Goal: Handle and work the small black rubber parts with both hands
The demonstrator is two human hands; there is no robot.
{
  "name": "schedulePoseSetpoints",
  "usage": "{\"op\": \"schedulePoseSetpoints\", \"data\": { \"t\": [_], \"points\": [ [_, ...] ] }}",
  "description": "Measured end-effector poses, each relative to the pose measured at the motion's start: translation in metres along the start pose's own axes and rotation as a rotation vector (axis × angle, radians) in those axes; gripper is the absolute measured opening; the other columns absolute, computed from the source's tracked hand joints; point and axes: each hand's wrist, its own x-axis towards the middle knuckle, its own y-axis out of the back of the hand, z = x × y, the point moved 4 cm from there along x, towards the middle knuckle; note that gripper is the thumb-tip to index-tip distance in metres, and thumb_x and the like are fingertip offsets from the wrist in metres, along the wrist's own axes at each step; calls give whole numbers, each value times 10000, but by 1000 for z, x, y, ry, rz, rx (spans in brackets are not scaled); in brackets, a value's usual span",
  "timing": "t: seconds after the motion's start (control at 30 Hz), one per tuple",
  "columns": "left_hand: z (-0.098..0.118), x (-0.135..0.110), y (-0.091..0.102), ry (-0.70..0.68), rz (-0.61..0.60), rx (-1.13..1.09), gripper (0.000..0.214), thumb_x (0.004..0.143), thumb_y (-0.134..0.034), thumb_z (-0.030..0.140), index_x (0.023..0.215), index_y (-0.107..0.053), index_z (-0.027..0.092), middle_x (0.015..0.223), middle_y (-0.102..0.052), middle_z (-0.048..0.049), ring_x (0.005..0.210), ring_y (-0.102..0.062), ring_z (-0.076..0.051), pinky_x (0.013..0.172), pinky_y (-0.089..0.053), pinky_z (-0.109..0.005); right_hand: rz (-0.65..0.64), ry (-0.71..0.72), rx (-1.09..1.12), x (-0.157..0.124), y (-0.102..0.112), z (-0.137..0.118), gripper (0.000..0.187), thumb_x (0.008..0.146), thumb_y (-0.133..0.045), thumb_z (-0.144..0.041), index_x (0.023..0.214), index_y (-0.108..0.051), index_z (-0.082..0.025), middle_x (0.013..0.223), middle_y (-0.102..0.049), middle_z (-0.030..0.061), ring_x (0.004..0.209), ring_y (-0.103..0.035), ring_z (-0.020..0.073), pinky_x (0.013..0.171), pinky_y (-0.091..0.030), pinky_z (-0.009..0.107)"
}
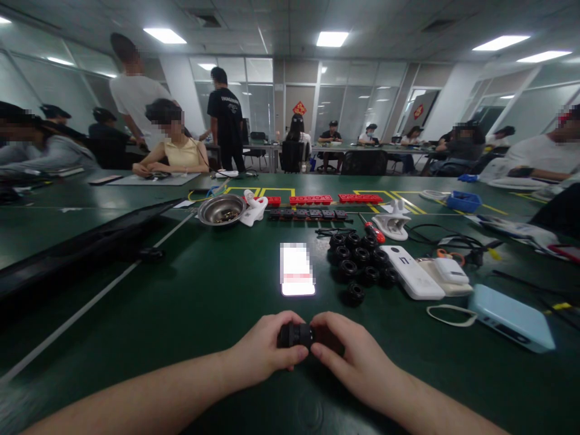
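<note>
Just in front of me, a small black cylindrical part (294, 335) with a ribbed body lies on its side between my two hands. My left hand (267, 344) grips its left end, thumb below and fingers over the top. At the right end, my right hand (348, 350) has thumb and fingertips closed round the edge; its palm side is in shadow. Beyond the hands lies a phone (297, 272) with a bright, blurred screen. To the right of the phone sits a cluster of black round parts (360, 254), with one black ring-shaped part (356, 292) nearest me.
A metal bowl (221, 210) holds small brass-coloured pieces. Behind stand red trays (310, 199) and a black row of blocks (308, 215). Rightward are a red-handled screwdriver (374, 232), a white power bank (411, 272), a light-blue box (512, 317) and cables. A long black object (90, 241) lies left.
</note>
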Motion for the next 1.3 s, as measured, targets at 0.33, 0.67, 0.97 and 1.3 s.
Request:
{"op": "schedulePoseSetpoints", "data": {
  "t": [0.33, 0.67, 0.97, 1.3],
  "points": [
    [-1, 2, -1, 7, 19, 55, 384, 683, -629, 343, 1001, -497, 172, 817, -547, -11, 577, -522, -105, 547, -431, -231, 2, 32, -69, 0, -5, 2, 137, 832, -463, -233, 727, -531, -175, 693, -555, -1, 645, -508, 124, 576, -368, 222],
    [7, -3, 3, -73, 65, 245, 393, 678, -635, 325, 1026, -506, 193, 850, -566, -11, 717, -519, -145, 642, -424, -247, -15, -50, -85, 2, -6, 7, 221, 866, -405, -303, 760, -548, -173, 707, -571, 9, 652, -510, 135, 580, -368, 239],
    [-2, 1, -1, -14, 11, 9, 344, 705, -598, 390, 922, -510, 137, 737, -536, 1, 560, -511, -99, 521, -409, -208, -19, -26, -18, 0, -3, 2, 213, 735, -586, -223, 939, -530, -197, 832, -583, 9, 711, -522, 146, 602, -380, 237],
    [-7, 2, -1, -48, -5, -45, 445, 687, -616, 418, 1022, -482, 158, 831, -548, -29, 569, -523, -104, 528, -429, -229, -44, -20, -38, 2, -5, 4, 112, 787, -523, -229, 882, -555, -178, 785, -586, 20, 699, -522, 147, 618, -381, 248]
  ]
}}
